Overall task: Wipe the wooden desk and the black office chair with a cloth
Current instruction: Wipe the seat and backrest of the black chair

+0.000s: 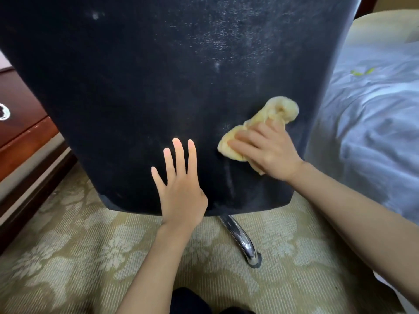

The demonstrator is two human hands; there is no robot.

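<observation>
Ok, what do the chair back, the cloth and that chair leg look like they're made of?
Chair back: black, matte, finely grained like leather or vinyl; pale dusty scuffs show on it. Cloth: soft yellow fabric, fluffy and bunched under the right hand, probably microfibre or terry. Chair leg: polished chrome-like metal with bright reflections. The left hand lies flat on the chair back.

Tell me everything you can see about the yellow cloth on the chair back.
The yellow cloth is soft, fluffy-looking fabric, crumpled into a bunch with one rounded lump at its upper end. It lies against the lower right of the black chair back. The right hand presses it there, fingers spread over its middle, hiding part of it.
</observation>
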